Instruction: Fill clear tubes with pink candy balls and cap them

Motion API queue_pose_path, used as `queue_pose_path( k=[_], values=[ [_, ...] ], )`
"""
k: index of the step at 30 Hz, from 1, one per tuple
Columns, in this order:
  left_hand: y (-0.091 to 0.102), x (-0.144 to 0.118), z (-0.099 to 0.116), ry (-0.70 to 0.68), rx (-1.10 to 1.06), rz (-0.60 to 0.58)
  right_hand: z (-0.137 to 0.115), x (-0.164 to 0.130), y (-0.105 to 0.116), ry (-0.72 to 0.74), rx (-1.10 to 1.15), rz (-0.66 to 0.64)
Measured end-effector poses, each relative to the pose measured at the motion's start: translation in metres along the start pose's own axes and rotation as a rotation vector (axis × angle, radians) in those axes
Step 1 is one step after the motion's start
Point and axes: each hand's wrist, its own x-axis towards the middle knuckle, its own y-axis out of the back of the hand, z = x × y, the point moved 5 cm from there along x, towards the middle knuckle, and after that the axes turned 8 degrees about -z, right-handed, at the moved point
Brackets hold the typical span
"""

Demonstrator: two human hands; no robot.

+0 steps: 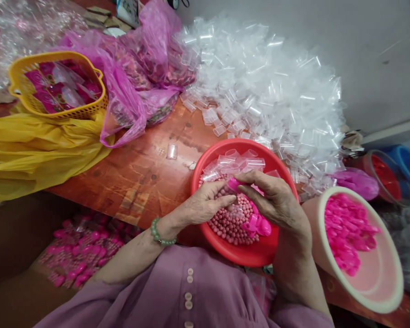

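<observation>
A bright pink piece point(233, 183) sits over the red basin point(232, 256), clamped in the fingertips of the right hand point(276, 198). The left hand point(205, 202) meets it there, its grip impossible to tell. Below lie pink beads point(230, 232) and clear tubes point(242, 162). On the worktop point(140, 171), a large heap of clear cylinders point(256, 86) spreads behind; a pale bucket point(379, 278) stands at right.

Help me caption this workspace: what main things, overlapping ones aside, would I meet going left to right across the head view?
Yellow basket → lone clear tube → red basin → pale tub.
</observation>
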Motion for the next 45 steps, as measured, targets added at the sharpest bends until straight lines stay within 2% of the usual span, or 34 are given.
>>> queue_pose_path(
  k=[4,8,13,18,25,32,37,40,43,45],
  values=[
    [0.002,0.000,-0.002,0.022,-0.038,-0.010,-0.004,-0.001,-0.002,0.044,-0.098,-0.028],
    [0.004,0.001,-0.008,0.016,-0.167,0.000,-0.008,-0.001,-0.018,0.076,-0.296,-0.028],
    [0.007,0.006,-0.015,0.011,-0.317,0.054,-0.007,0.000,-0.037,0.081,-0.578,0.071],
    [0.006,0.006,-0.016,0.024,-0.322,0.026,-0.011,-0.002,-0.037,0.173,-0.671,0.170],
    [0.001,0.004,-0.014,0.044,-0.367,-0.016,-0.014,-0.005,-0.039,0.216,-0.715,0.198],
    [0.010,0.012,-0.012,0.024,-0.338,0.075,-0.003,0.001,-0.035,0.104,-0.623,0.030],
    [0.006,0.029,-0.003,0.147,-0.390,0.103,0.012,0.006,-0.028,-0.037,-0.585,-0.046],
    [-0.001,0.035,0.005,0.189,-0.349,0.196,0.013,0.007,-0.024,-0.080,-0.668,-0.063],
    [-0.002,0.037,0.012,0.072,-0.252,0.427,0.007,0.011,-0.021,-0.074,-0.761,-0.101],
    [-0.003,0.039,0.015,-0.022,-0.158,0.537,0.001,0.015,-0.019,-0.085,-0.796,-0.120]
  ],
)
